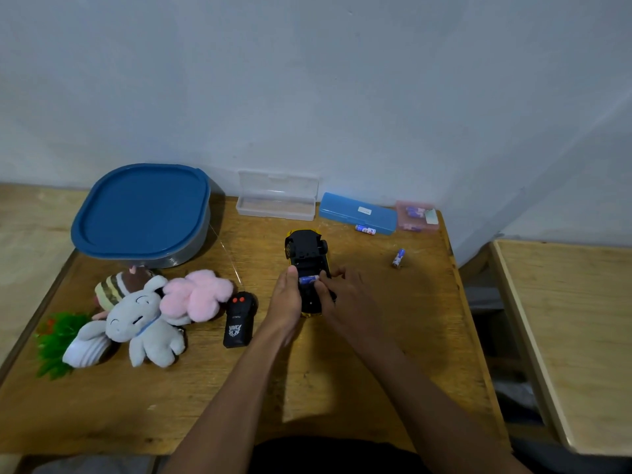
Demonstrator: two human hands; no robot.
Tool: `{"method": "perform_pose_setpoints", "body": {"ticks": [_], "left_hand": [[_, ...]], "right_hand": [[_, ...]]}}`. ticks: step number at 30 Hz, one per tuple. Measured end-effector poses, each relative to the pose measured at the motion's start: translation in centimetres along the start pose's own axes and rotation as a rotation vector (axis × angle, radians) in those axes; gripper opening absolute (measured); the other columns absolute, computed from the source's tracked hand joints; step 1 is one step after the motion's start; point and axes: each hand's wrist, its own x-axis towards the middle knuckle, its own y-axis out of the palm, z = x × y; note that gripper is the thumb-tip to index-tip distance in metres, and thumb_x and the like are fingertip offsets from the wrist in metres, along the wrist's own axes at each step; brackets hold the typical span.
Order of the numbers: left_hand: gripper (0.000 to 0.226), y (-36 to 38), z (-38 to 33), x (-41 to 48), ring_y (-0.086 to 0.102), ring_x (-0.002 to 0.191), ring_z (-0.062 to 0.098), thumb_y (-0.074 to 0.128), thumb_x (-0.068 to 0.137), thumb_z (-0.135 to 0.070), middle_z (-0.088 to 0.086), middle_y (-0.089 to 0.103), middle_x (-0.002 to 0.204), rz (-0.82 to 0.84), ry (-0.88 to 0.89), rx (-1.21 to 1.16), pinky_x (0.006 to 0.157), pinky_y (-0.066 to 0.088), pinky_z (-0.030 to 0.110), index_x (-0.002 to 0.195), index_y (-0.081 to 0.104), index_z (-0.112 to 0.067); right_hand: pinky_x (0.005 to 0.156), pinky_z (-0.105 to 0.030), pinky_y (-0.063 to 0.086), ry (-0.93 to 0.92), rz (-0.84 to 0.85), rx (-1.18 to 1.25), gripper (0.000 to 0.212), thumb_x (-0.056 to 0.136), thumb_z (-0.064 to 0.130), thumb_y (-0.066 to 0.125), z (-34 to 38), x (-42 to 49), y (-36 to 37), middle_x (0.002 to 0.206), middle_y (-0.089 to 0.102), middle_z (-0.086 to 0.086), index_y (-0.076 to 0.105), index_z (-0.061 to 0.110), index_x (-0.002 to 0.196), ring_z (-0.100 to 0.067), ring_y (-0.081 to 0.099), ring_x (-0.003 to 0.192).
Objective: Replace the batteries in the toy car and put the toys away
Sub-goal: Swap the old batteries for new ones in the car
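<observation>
A yellow toy car (pixel 305 250) lies upside down on the wooden table (pixel 342 371), black underside up. A blue battery (pixel 307 279) sits in its open compartment. My left hand (pixel 285 304) rests against the car's left side with straight fingers, thumb by the battery. My right hand (pixel 345 295) pinches the battery's right end with thumb and fingertips. Two loose batteries lie on the table: one (pixel 398 258) to the right, one (pixel 365 229) beside the blue case.
A black remote (pixel 238 319) lies left of the car. Plush toys (pixel 136 316) and a green toy (pixel 56 340) are at the left. A blue-lidded container (pixel 142 213), a clear open case (pixel 275 200), a blue case (pixel 357 212) and a pink battery box (pixel 417 215) line the back.
</observation>
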Motion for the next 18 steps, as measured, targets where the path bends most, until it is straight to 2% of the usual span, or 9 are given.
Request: {"method": "perform_pose_setpoints", "body": {"ticks": [3,6,7,9,11,14,16,18], "left_hand": [[0.045,0.0,0.3,0.4,0.062,0.095,0.016,0.024,0.107,-0.04,0.008,0.065,0.105,-0.008,0.019,0.063,0.068,0.049,0.024,0.126,0.056,-0.016],[0.042,0.1,-0.4,0.8,0.062,0.084,0.005,0.022,0.108,-0.035,-0.002,0.066,0.094,0.016,0.066,0.126,0.056,0.045,0.01,0.119,0.059,-0.017],[0.041,0.0,-0.5,1.1,0.062,0.084,0.002,0.022,0.108,-0.035,-0.004,0.066,0.093,0.022,0.074,0.137,0.058,0.045,0.009,0.117,0.059,-0.018],[0.04,0.0,-0.7,1.5,0.062,0.085,0.0,0.022,0.108,-0.035,-0.006,0.067,0.092,0.025,0.079,0.145,0.063,0.046,0.012,0.114,0.06,-0.021],[0.041,0.0,-0.9,1.7,0.061,0.086,0.0,0.023,0.108,-0.035,-0.007,0.066,0.093,0.02,0.078,0.161,0.064,0.046,0.012,0.117,0.06,-0.02],[0.039,0.3,-1.1,1.7,0.06,0.082,-0.004,0.023,0.108,-0.035,-0.01,0.065,0.092,0.022,0.064,0.187,0.059,0.045,0.007,0.119,0.058,-0.022],[0.037,0.6,-1.2,1.6,0.059,0.082,-0.006,0.023,0.108,-0.035,-0.011,0.065,0.091,0.026,0.054,0.203,0.061,0.046,0.006,0.117,0.057,-0.024],[0.043,1.0,-1.5,1.4,0.063,0.097,0.005,0.023,0.107,-0.038,-0.002,0.068,0.105,0.048,0.042,0.236,0.081,0.052,0.018,0.124,0.058,-0.019]], "right_hand": [[0.083,-0.036,0.048,-0.026,0.02,-0.006,0.041,0.098,0.048,0.035,-0.5,0.2,-0.8,0.124,0.049,0.002,0.06,0.033,0.126,-0.014,0.044,0.112],[0.073,-0.027,0.045,0.039,-0.087,0.17,0.036,0.101,0.042,0.037,-1.9,0.3,-2.4,0.113,0.05,0.007,0.061,0.029,0.124,-0.007,0.051,0.094],[0.073,-0.027,0.045,0.134,-0.158,0.222,0.034,0.101,0.04,0.04,-2.9,0.6,-2.9,0.112,0.052,0.008,0.061,0.028,0.124,-0.006,0.051,0.091],[0.083,-0.032,0.048,0.385,-0.229,0.287,0.034,0.099,0.041,0.043,-6.0,1.6,-3.3,0.12,0.056,0.004,0.058,0.027,0.126,-0.009,0.054,0.098],[0.096,-0.041,0.047,0.542,-0.164,0.278,0.041,0.097,0.043,0.045,-8.8,3.2,-3.4,0.129,0.056,-0.003,0.05,0.023,0.132,-0.018,0.054,0.109],[0.105,-0.044,0.037,0.539,-0.041,0.108,0.062,0.094,0.052,0.049,-10.6,5.5,-3.5,0.142,0.045,-0.009,0.035,0.018,0.143,-0.028,0.046,0.127],[0.104,-0.043,0.038,0.576,-0.007,0.186,0.065,0.092,0.056,0.048,-10.9,6.8,-3.3,0.143,0.044,-0.009,0.034,0.018,0.143,-0.028,0.046,0.128],[0.103,-0.042,0.039,0.619,0.009,0.237,0.058,0.094,0.053,0.048,-11.4,7.9,-3.0,0.138,0.049,-0.008,0.039,0.018,0.138,-0.027,0.049,0.123]]}}
